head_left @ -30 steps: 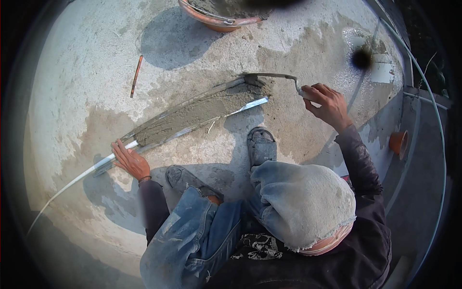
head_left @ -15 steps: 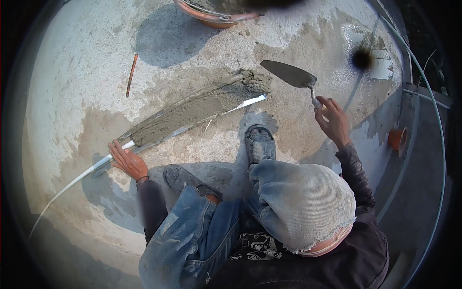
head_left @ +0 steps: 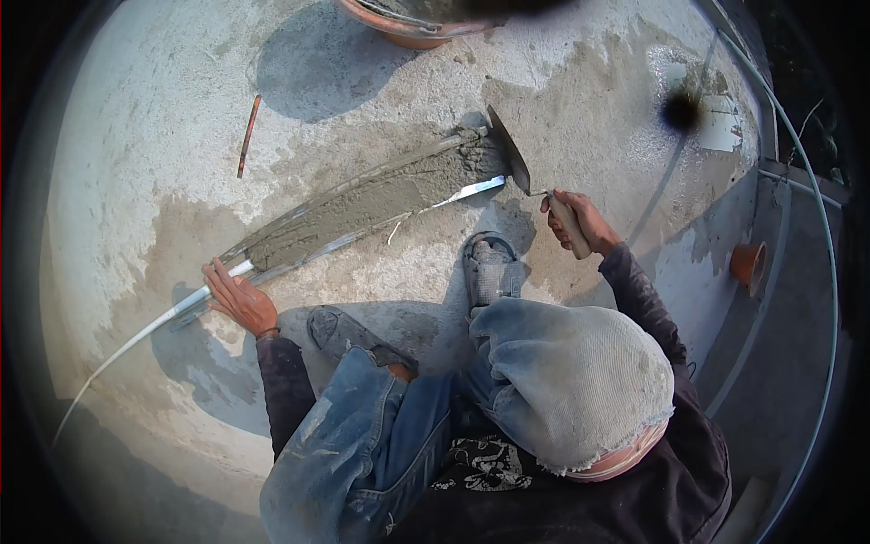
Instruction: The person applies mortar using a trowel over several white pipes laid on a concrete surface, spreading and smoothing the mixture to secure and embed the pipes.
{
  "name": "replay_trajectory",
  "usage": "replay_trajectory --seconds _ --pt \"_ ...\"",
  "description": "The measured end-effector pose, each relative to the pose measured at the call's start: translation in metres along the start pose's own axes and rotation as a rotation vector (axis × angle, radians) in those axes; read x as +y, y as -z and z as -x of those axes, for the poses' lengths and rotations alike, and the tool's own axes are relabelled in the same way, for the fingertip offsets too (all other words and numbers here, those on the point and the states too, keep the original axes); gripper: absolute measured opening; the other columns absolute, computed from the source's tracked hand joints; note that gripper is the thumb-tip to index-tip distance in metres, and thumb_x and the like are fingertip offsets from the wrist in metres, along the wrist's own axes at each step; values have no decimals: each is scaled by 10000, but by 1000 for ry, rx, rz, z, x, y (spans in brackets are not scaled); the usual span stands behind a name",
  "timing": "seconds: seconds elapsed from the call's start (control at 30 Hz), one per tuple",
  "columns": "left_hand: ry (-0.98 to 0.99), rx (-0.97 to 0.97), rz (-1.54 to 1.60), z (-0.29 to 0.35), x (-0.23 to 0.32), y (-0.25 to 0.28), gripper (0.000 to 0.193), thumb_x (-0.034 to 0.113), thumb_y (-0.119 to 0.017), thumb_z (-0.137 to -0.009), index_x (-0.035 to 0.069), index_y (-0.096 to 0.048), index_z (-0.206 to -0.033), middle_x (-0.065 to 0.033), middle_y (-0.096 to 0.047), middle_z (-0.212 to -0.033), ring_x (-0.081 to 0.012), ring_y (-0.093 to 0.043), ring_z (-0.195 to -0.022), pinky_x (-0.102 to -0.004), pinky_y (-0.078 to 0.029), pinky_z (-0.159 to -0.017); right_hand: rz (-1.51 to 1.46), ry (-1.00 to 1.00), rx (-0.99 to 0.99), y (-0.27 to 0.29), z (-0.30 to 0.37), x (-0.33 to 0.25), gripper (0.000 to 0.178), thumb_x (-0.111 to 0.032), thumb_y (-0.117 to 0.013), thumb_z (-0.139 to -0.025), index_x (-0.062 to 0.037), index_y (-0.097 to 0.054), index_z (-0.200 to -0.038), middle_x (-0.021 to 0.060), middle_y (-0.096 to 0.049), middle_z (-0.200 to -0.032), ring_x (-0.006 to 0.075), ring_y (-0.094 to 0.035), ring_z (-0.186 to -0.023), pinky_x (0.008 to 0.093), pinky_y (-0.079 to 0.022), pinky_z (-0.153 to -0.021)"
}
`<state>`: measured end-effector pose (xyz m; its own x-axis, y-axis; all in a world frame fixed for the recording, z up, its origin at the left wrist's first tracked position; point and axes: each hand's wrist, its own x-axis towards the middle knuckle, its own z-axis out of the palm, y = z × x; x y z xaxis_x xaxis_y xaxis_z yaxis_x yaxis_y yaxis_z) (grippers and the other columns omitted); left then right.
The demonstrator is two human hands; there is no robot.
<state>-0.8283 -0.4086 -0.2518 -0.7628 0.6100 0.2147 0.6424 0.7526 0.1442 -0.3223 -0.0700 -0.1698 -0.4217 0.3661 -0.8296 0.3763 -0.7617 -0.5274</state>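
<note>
A long bed of wet grey mortar (head_left: 353, 207) lies on the concrete floor between two narrow straight strips; the near strip (head_left: 476, 188) shows pale at its right end. My left hand (head_left: 243, 301) lies with outstretched fingers over the left end of the strips, beside a white pipe (head_left: 172, 314) that runs off to the lower left. In my right hand (head_left: 584, 225) is the wooden handle of a pointing trowel (head_left: 509, 150). Its blade stands tilted on edge at the right end of the mortar, against or just beside it; I cannot tell if they touch.
An orange bucket (head_left: 408, 38) of mortar stands at the far edge, partly cut off. A short reddish-brown stick (head_left: 248, 136) lies far left of the mortar. On the right are a small orange pot (head_left: 748, 265) and a long pale hose (head_left: 829, 272). My sandalled feet (head_left: 494, 272) are close to the mortar.
My right hand has come left and nearer, turning the trowel from lying flat in the air to blade on edge at the mortar's right end. My left hand stays in place.
</note>
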Motion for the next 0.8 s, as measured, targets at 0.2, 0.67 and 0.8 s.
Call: replay_trajectory --seconds 0.2,0.67,0.8 --pt "3 6 18 0 0 0 549 404 -193 -1115 197 -330 -1604 -98 -297 -1664 -329 -260 -1537 -676 -92 -1203 194 37 64 -2 -6 -24 426 -431 -411 -1079 -63 -610 -1001 -24 -484 -661 83 -465 -450 266 -416 -396" --pt "6 6 20 0 2 1 553 405 -183 -1114 195 -334 -1603 -100 -293 -1664 -323 -258 -1539 -683 -99 -1199 104 111 31 -11 -3 -7 412 -401 -412 -1079 -48 -614 -1014 -16 -508 -681 84 -480 -465 264 -410 -411" --pt "4 -9 -2 -1 1 0 556 411 -174 -1115 196 -333 -1603 -100 -290 -1665 -323 -251 -1542 -683 -93 -1201 112 56 51 -8 0 -1 420 -403 -407 -1082 -46 -618 -1010 -13 -509 -677 89 -480 -465 268 -408 -410"
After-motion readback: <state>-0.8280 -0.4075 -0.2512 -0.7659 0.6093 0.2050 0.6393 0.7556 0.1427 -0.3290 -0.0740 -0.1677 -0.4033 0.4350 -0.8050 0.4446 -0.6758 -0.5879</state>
